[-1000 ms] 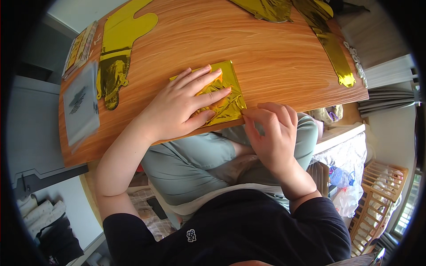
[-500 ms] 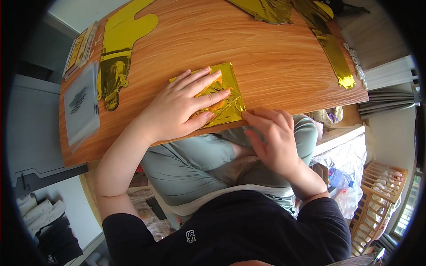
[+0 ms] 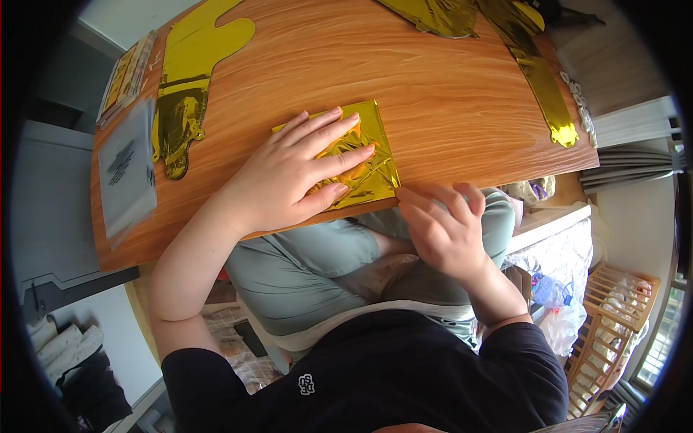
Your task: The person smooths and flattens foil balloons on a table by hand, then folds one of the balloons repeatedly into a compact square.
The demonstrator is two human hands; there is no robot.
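Note:
A folded, roughly square piece of shiny gold foil (image 3: pixel 377 162) lies creased at the table's near edge. My left hand (image 3: pixel 292 169) rests flat across its left part with the fingers spread, hiding much of it. Orange patches show on the foil between those fingers. At the foil's near right corner is my right hand (image 3: pixel 447 227); its index finger and thumb close on that corner while the other fingers curl loosely above.
A flat, deflated gold foil balloon (image 3: pixel 189 72) lies on the wooden table (image 3: pixel 303 68) at left, beside a clear plastic sleeve (image 3: pixel 128 177) and a paper stack (image 3: pixel 126 79). More gold foil (image 3: pixel 534 79) and small white pieces (image 3: pixel 580 108) lie at far right.
My right hand has shifted slightly, its fingers lifting and its thumb drawing in to the foil's corner. My left hand stays pressed on the foil.

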